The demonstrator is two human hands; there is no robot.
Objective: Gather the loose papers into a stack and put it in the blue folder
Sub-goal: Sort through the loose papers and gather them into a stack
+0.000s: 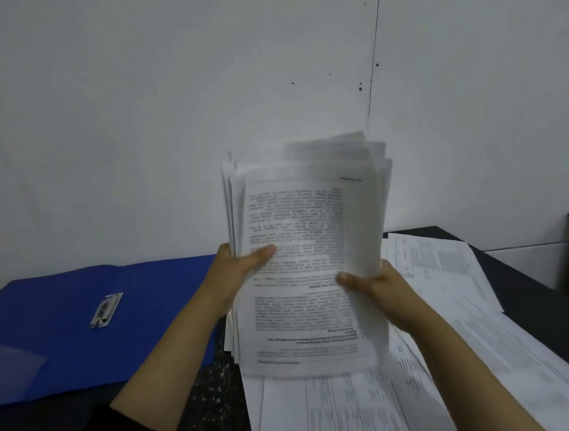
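While held upright above the dark speckled counter (210,404), thick stack of white printed paper sheets (309,264), blurred, top edges fanned unevenly. Gripped at both side edges: left hand (238,274) with thumb across the front page, right hand (375,286) likewise, thumb pressed on the print. Beneath and toward the counter's right edge, more loose white printed sheets (456,303), overlapping. At the left edge, open blue plastic folder (56,338) lying flat, metal clip (106,309) inside.
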